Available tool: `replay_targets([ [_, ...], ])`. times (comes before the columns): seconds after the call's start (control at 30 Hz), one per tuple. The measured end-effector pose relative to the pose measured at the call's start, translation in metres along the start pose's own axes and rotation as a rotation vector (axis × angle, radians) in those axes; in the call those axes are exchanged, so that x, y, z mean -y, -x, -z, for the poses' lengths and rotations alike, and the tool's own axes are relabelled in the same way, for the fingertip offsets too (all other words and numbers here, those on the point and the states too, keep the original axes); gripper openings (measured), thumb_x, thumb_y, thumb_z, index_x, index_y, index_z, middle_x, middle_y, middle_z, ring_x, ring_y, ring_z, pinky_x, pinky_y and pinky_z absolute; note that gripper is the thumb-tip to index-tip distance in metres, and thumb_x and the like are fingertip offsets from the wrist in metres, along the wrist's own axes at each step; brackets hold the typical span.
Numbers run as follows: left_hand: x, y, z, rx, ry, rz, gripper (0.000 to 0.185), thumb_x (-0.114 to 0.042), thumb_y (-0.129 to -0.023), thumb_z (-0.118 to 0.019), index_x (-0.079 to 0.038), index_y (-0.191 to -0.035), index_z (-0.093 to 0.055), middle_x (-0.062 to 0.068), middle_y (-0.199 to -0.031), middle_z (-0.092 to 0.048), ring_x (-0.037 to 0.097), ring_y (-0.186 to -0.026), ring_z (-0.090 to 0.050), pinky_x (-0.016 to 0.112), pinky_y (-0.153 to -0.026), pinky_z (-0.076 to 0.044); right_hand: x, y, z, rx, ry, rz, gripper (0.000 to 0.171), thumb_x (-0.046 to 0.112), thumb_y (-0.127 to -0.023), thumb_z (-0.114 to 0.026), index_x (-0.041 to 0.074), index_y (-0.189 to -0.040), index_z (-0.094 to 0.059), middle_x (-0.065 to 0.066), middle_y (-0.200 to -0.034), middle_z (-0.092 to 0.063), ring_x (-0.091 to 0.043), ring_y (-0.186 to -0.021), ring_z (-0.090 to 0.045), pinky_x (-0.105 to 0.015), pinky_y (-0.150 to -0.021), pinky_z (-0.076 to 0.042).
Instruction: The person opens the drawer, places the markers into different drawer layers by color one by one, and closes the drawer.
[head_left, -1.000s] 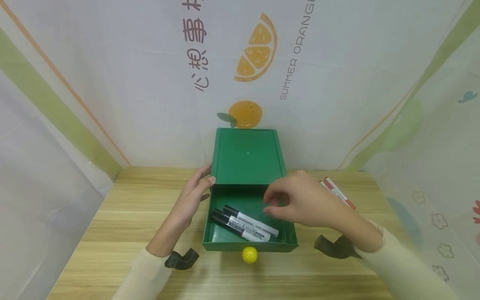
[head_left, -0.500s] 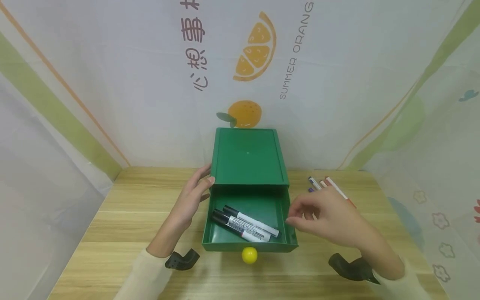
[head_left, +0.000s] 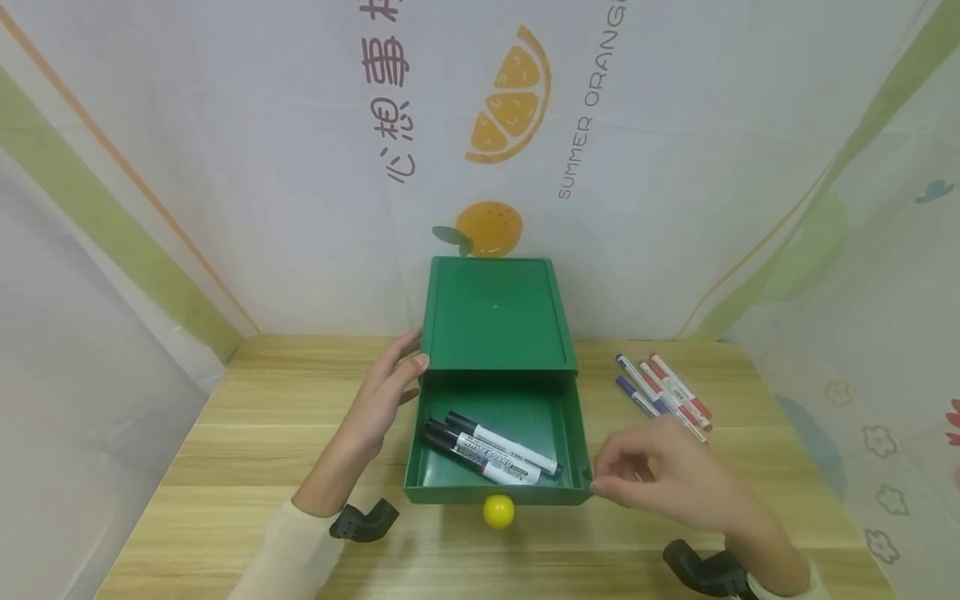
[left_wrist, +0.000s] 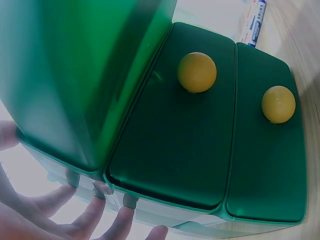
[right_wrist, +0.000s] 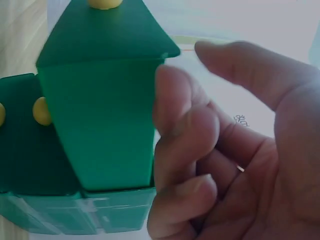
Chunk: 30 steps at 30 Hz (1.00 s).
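Observation:
A green drawer cabinet (head_left: 495,312) has its top drawer (head_left: 555,497) pulled out. Inside lie black-capped whiteboard markers (head_left: 517,448), slanting across the drawer's front part. My left hand (head_left: 384,398) rests against the cabinet's left side, its thumb at the top edge. In the left wrist view its fingers (left_wrist: 90,216) spread along the cabinet's side wall. Just outside the drawer's front right corner is my right hand (head_left: 667,475), fingers loosely bent and holding nothing. The right wrist view shows its thumb (right_wrist: 240,62) apart from the fingers, close to the drawer's side wall (right_wrist: 105,120).
Several red and blue markers (head_left: 663,396) lie on the wooden table (head_left: 285,417) right of the cabinet. A yellow knob (head_left: 498,511) sticks out from the open drawer. Two lower drawers (left_wrist: 170,125) are closed. A printed white cloth (head_left: 315,167) hangs behind.
My right hand has moved from above the drawer to the right and toward the front, uncovering the red and blue markers on the table. My left hand has stayed put.

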<state>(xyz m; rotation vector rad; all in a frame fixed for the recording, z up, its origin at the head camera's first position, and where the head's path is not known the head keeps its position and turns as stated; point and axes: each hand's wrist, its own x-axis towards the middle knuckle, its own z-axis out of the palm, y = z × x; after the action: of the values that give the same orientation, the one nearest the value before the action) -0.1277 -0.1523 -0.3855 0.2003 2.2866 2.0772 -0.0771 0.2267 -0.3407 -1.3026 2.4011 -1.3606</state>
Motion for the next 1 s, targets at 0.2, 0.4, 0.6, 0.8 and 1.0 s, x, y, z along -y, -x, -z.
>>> replay_targets([
  [0.2,0.000,0.001,0.000,-0.005,0.005,0.012,0.064,-0.032,-0.114,-0.049,-0.010,-0.172,-0.034,0.018,-0.173,-0.034,0.046,-0.157,-0.037,0.076,-0.120,-0.034,-0.006,0.004,-0.006,-0.033,-0.011,0.031,0.034,0.001,-0.090,-0.089,0.031,-0.098,-0.076,0.016,-0.076,-0.063,-0.001,-0.064,-0.054,-0.018,-0.055,-0.049],
  [0.4,0.001,0.001,-0.001,-0.007,0.002,0.003,0.064,-0.032,-0.113,-0.050,-0.010,-0.172,-0.036,0.018,-0.172,-0.036,0.047,-0.154,-0.040,0.076,-0.119,-0.035,-0.012,0.006,-0.009,-0.070,-0.005,0.066,0.034,0.000,-0.090,-0.089,0.030,-0.097,-0.075,0.014,-0.077,-0.063,-0.002,-0.065,-0.055,-0.018,-0.056,-0.049],
  [0.6,-0.001,0.002,-0.001,-0.006,-0.001,0.009,0.064,-0.033,-0.113,-0.050,-0.011,-0.172,-0.036,0.018,-0.172,-0.036,0.046,-0.154,-0.040,0.076,-0.119,-0.036,-0.013,0.005,-0.011,-0.079,-0.036,0.042,0.033,-0.001,-0.090,-0.089,0.029,-0.095,-0.074,0.013,-0.077,-0.064,-0.004,-0.064,-0.056,-0.020,-0.055,-0.049],
  [0.8,-0.001,0.001,0.000,0.002,-0.001,0.014,0.064,-0.033,-0.113,-0.049,-0.011,-0.172,-0.035,0.018,-0.173,-0.035,0.046,-0.156,-0.038,0.076,-0.120,-0.034,-0.012,0.003,-0.011,-0.119,0.006,-0.014,0.036,0.000,-0.089,-0.089,0.033,-0.092,-0.074,0.017,-0.078,-0.065,-0.004,-0.065,-0.056,-0.022,-0.055,-0.049],
  [1.0,-0.001,0.002,0.001,0.007,0.005,0.022,0.065,-0.033,-0.113,-0.050,-0.011,-0.172,-0.034,0.017,-0.173,-0.034,0.047,-0.155,-0.039,0.076,-0.121,-0.033,-0.018,-0.004,-0.011,-0.184,0.004,-0.021,0.033,-0.004,-0.088,-0.087,0.026,-0.090,-0.075,0.012,-0.075,-0.065,-0.008,-0.063,-0.056,-0.024,-0.052,-0.048],
])
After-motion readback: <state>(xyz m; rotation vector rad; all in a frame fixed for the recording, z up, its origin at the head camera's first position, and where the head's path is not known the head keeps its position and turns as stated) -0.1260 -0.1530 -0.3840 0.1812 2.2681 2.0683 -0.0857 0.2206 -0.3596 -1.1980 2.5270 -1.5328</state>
